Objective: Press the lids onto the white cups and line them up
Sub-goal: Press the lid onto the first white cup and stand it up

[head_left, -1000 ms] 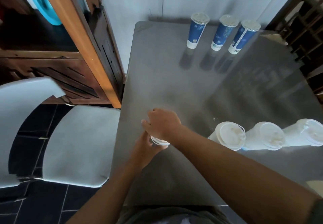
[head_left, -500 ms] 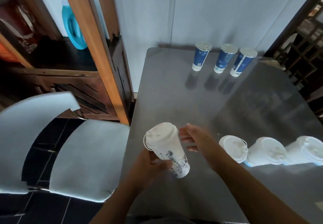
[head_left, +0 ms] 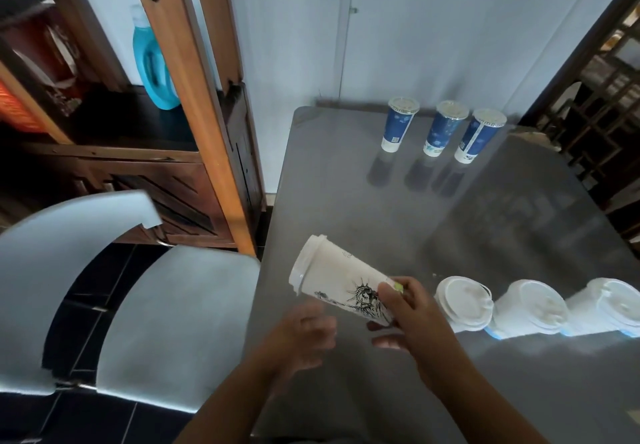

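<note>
1. The left hand (head_left: 304, 336) is smeared by motion, so how its fingers lie cannot be told.
2. The right hand (head_left: 412, 308) covers the bottom end of the tilted white cup (head_left: 341, 284) and part of its black drawing.
3. The last lidded cup (head_left: 613, 308) in the near row is cut by the right edge.
4. Print on the blue cups (head_left: 398, 125) is too small to read.
5. The chair (head_left: 166, 322) runs off the left edge.

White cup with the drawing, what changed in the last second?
The printed cup went from upright under the pressing right hand, held by the left hand, to tilted, lid leftward. The right hand now grips it near the base; the left hand has let go. The three lidded white cups and three blue cups stayed put.
</note>
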`<state>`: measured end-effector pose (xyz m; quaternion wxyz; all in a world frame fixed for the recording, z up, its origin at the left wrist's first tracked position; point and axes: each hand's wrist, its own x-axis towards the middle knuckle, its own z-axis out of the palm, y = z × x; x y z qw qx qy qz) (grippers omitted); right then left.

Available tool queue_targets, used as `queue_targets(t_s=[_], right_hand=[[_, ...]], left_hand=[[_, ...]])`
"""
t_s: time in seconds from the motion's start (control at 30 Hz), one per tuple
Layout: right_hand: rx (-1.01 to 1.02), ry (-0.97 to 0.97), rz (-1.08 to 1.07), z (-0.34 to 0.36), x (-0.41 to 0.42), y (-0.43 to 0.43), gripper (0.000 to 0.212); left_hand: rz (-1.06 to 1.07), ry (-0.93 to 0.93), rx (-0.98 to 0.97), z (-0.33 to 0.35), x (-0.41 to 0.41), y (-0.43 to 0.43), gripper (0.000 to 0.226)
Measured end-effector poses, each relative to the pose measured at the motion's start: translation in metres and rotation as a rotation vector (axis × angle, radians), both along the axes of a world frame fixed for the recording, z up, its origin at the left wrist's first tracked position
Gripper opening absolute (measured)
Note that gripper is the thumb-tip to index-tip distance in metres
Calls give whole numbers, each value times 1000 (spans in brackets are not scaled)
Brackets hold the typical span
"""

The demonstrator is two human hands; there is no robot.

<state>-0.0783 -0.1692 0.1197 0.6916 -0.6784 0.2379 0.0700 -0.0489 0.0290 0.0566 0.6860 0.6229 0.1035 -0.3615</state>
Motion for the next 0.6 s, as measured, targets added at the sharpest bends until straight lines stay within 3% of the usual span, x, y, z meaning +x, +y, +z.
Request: queue_targets(t_s=[0.1, 0.17, 0.33, 0.5, 0.6], right_hand=[[-398, -169, 51, 10, 1, -2, 26], [-559, -223, 90, 16, 0, 0, 31], [-808, -348, 182, 23, -2, 8, 37], [-820, -332, 197, 24, -4, 12, 35], [-609, -163, 153, 26, -4, 11, 25]], left_hand=[[190, 132, -8, -2, 6, 13, 27], [356, 157, -85, 8, 14, 17, 27], [221, 142, -96, 32, 34, 23, 58], [201, 124, -106, 33, 35, 22, 71], [234, 92, -205, 27, 33, 19, 63]])
